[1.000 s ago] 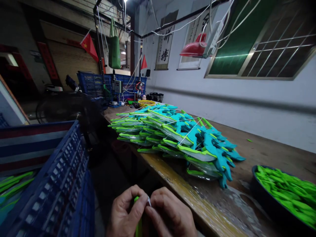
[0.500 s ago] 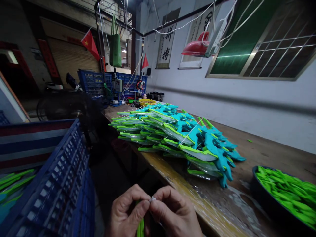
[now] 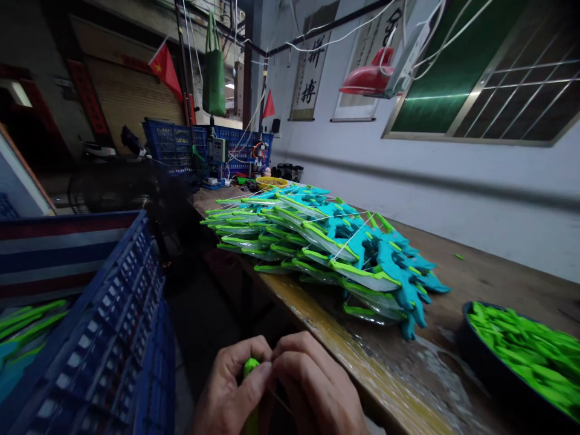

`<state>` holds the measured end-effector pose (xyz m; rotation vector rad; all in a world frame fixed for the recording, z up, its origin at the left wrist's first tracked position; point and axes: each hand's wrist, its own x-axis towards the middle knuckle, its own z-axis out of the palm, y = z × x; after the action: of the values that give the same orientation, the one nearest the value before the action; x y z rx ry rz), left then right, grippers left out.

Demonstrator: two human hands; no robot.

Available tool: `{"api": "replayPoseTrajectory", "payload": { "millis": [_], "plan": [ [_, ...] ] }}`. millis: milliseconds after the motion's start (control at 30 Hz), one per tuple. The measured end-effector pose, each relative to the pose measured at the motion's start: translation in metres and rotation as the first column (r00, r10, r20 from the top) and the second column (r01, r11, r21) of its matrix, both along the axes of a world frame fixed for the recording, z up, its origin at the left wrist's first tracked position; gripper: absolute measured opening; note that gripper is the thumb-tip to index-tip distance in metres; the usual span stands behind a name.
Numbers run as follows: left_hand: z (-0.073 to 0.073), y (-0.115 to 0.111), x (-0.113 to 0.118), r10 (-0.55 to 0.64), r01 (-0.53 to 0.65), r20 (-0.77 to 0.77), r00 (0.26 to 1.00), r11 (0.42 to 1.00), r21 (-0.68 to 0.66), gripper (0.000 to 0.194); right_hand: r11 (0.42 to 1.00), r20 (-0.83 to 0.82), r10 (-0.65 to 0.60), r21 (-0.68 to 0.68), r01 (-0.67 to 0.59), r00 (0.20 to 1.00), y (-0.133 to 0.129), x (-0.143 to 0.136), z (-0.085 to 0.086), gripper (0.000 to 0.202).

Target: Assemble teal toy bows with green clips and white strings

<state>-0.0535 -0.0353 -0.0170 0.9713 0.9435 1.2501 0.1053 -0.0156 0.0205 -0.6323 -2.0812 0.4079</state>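
In front of me, low in the head view, my left hand (image 3: 235, 389) is closed around a bright green plastic piece (image 3: 251, 365), whose tip shows between thumb and forefinger. It looks like the limb end of a toy bow, and the rest is hidden. Pressed against it, my right hand (image 3: 312, 380) has its fingers curled and pinched. A thin white string (image 3: 281, 402) runs down from the meeting fingertips. Beyond the hands, a stack of teal and green toy bows (image 3: 357, 241), strung with white cord, lies on the wooden table (image 3: 426, 235).
A dark basin (image 3: 471, 356) of green plastic parts (image 3: 525, 350) stands on the table at right. At left is a blue plastic crate (image 3: 104, 320) with more green and teal pieces. A yellow bowl (image 3: 272, 182) sits at the far end. A red lamp (image 3: 369, 78) hangs above.
The whitish bit pinched between my fingertips is now covered by my right hand, which has turned inward. The green tip has come into view in my left hand.
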Motion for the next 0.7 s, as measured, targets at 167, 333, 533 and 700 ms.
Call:
{"api": "replayPoseTrajectory", "payload": {
  "millis": [167, 333, 533, 700],
  "plan": [
    [0.000, 0.001, 0.001, 0.081, -0.069, -0.160, 0.984, 0.994, 0.079, 0.035, 0.975, -0.028, -0.080, -0.211, 0.072, 0.996, 0.000, 0.006, -0.006, 0.015],
    [0.000, 0.002, 0.002, 0.009, -0.008, -0.122, 0.993, 1.000, 0.006, 0.035, 0.934, -0.085, -0.149, -0.339, 0.112, 0.985, -0.001, 0.003, -0.018, 0.017],
    [-0.002, 0.001, 0.007, -0.055, 0.086, 0.293, 0.954, 0.992, -0.094, 0.033, 0.980, -0.155, -0.199, -0.061, 0.191, 0.968, -0.008, -0.013, -0.018, 0.014],
    [-0.003, 0.001, 0.006, -0.031, 0.094, 0.358, 0.933, 0.983, -0.159, 0.033, 0.976, -0.119, -0.214, 0.021, 0.218, 0.969, -0.009, -0.016, -0.021, 0.015]
  ]
}}
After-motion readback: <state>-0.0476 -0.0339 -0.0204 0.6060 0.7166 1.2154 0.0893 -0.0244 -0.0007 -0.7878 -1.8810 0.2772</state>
